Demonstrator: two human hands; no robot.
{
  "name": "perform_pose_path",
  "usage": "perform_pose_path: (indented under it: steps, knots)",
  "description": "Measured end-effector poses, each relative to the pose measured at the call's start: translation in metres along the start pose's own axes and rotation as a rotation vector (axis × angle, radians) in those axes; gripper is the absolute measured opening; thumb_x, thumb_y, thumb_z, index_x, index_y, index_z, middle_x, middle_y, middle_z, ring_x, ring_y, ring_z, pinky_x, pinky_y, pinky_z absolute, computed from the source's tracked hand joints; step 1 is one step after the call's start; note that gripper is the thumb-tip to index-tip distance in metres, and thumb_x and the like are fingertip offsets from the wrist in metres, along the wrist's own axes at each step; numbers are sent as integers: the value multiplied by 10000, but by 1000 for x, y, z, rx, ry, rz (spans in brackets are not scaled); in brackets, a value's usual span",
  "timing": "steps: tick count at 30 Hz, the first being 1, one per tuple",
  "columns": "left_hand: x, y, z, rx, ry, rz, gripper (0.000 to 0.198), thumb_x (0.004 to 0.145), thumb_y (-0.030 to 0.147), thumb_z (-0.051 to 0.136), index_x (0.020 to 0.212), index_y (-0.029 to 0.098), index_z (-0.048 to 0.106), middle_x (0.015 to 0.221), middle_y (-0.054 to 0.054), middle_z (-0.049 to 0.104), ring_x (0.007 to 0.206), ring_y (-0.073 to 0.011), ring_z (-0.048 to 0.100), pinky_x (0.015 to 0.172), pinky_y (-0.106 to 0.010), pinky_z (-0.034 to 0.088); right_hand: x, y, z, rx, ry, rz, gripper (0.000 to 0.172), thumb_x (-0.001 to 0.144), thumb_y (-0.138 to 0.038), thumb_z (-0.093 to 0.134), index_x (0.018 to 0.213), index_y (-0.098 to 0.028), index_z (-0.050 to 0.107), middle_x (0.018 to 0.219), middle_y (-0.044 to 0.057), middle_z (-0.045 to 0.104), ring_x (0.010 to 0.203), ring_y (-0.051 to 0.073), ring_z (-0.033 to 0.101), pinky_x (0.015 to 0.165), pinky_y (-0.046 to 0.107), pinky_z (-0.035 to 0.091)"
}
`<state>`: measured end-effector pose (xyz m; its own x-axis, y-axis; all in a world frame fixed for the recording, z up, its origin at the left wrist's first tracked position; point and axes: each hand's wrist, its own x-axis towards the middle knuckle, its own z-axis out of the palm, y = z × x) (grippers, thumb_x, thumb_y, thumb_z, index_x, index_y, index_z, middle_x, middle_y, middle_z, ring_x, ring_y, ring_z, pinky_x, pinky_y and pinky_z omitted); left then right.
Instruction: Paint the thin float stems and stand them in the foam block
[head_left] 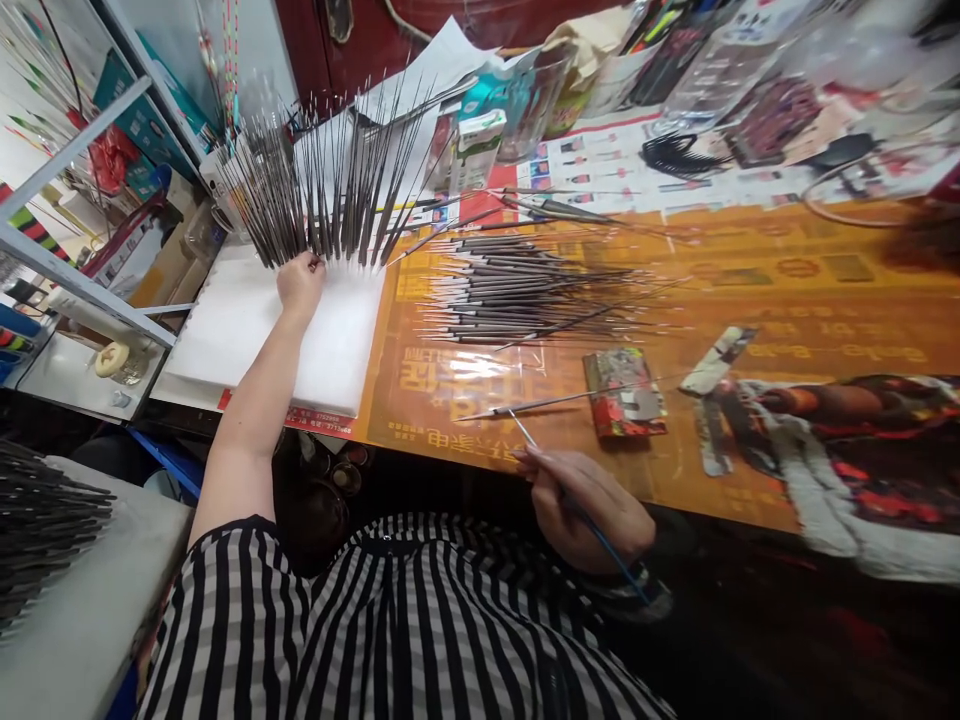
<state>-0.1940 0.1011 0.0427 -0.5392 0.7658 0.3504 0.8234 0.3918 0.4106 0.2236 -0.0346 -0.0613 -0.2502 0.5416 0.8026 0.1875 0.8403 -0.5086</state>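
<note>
My left hand (300, 285) reaches out over a white foam block (247, 310), its fingers pinched at the lower end of a dark, slender fishing float. Rows of similar floats (330, 200) stand upright along the foam's far side. My right hand (589, 505) is closed around a thin blue-handled paintbrush (529, 435), its tip pointing forward, close to a single float (536, 402) that lies across a small paint-stained box (626, 395). A pile of dark floats (517, 290) lies on the orange table covering beyond the brush.
A paint-smeared cloth (840, 500) and a stained flat strip (718, 360) lie at the right. Clutter, including a clear cup (529, 105) and a black comb-like piece (682, 155), fills the back. A metal shelf frame (82, 140) stands left; more dark sticks (45, 535) are at lower left.
</note>
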Motion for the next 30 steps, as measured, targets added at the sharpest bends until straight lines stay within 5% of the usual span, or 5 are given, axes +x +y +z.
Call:
perform_pose_path:
  steps: [10, 25, 30]
  knots:
    - [0, 0, 1, 70, -26, 17, 211, 847, 190, 586, 937, 175, 776, 970, -95, 771, 1005, -236, 690, 920, -312, 492, 2, -2, 4, -28, 30, 31, 458, 906, -75, 619, 1317, -276, 640, 955, 40, 777, 764, 205, 754, 714, 341, 655]
    - [-5, 2, -30, 106, -85, 45, 206, 855, 164, 577, 881, 188, 780, 808, -59, 757, 909, -216, 706, 902, -297, 495, 9, -2, 3, -11, 35, -31, 458, 895, -51, 602, 1309, -246, 635, 941, 54, 769, 792, 194, 754, 730, 304, 645]
    - [-57, 30, -60, 162, -119, 185, 170, 900, 215, 596, 882, 191, 763, 952, -86, 763, 938, -230, 691, 891, -320, 499, 10, -2, 2, 11, 44, -28, 486, 887, -35, 606, 1326, -241, 629, 947, 57, 768, 795, 197, 751, 738, 310, 640]
